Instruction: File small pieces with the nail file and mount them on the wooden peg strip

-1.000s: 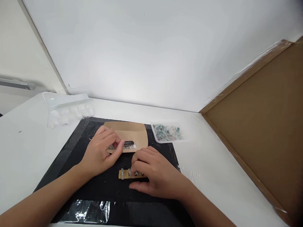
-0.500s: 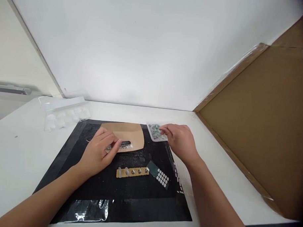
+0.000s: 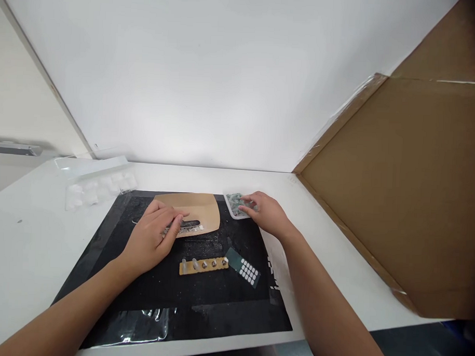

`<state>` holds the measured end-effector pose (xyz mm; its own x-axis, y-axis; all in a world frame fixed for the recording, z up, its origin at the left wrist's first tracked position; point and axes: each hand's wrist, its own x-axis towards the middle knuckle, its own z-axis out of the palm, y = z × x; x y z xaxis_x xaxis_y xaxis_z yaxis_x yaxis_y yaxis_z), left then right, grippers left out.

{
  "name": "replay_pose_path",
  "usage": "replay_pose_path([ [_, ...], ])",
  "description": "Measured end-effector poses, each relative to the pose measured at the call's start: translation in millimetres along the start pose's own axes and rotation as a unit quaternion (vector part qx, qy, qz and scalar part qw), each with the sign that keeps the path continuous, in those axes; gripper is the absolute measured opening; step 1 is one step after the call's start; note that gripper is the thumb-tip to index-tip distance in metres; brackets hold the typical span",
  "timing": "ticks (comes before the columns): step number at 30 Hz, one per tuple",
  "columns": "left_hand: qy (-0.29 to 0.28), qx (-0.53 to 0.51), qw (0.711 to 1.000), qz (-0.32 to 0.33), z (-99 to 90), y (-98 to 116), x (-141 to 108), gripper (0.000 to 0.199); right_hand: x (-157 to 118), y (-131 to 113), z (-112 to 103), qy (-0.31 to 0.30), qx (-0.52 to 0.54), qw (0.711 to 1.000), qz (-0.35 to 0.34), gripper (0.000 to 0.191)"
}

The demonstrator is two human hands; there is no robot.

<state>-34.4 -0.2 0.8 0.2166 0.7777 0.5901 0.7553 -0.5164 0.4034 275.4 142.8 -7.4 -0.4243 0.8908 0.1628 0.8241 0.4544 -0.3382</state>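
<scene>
My left hand (image 3: 152, 237) is over the left part of a tan card (image 3: 199, 203), its thumb and index finger pressed together; whatever they may hold is too small to make out. A dark nail file-like strip (image 3: 191, 224) and small pale pieces (image 3: 197, 229) lie on the card, partly hidden by this hand. My right hand (image 3: 266, 213) is at a small clear tray (image 3: 236, 216) of greenish-grey small pieces (image 3: 233, 201), thumb and fingers apart over its right side. Nearer me lies a yellowish strip (image 3: 209, 266) bearing metal studs and two translucent nail tip-like pieces.
A dark green card (image 3: 242, 265) with white round dots touches the strip's right end. All this rests on a black mat (image 3: 147, 294) on a white table. A clear plastic box (image 3: 99, 186) with white contents stands back left. A cardboard panel (image 3: 393, 178) walls the right.
My right hand has moved to the tray, and its fingers have spread from a pinch. My left hand stays nearly in place over the tan card. The view has shifted slightly.
</scene>
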Motion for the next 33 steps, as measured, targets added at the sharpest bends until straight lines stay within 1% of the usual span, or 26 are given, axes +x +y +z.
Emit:
replay_pose_path([
  [2,0.002,0.005,1.0,0.008,0.4,0.0,-0.8,0.018,1.8,1.5,0.4,-0.001,0.021,1.0,0.007,0.026],
  [6,0.007,0.013,1.0,0.011,0.9,-1.3,-1.3,0.016,2.1,2.2,0.1,0.015,0.049,0.998,0.02,0.018],
  [12,0.006,0.027,1.0,0.015,1.1,-2.9,0.4,0.015,0.9,4.7,-3.4,0.078,0.096,0.992,0.036,0.017],
  [15,0.005,0.032,0.999,0.018,1.4,-3.7,0.1,0.015,0.7,6.4,-4.9,0.113,0.142,0.983,0.042,0.018],
  [19,0.005,0.03,0.999,0.02,1.4,-4.7,-0.2,0.013,-0.2,4.9,-6.1,0.149,0.222,0.962,0.063,0.018],
  [22,0.006,0.026,0.999,0.022,1.5,-4.7,0.4,0.013,-1.7,0.9,-8.5,0.157,0.277,0.945,0.075,0.022],
  [26,0.004,0.027,0.999,0.019,1.5,-3.8,0.0,0.013,-2.5,-2.4,-11.8,0.156,0.326,0.929,0.077,0.032],
  [29,0.001,0.025,1.0,0.018,1.1,-3.2,-0.9,0.013,-0.8,-0.3,-11.8,0.165,0.344,0.922,0.072,0.039],
  [33,-0.003,0.026,1.0,0.018,0.1,-3.1,-1.4,0.014,2.2,5.5,-9.4,0.2,0.339,0.916,0.081,0.041],
])
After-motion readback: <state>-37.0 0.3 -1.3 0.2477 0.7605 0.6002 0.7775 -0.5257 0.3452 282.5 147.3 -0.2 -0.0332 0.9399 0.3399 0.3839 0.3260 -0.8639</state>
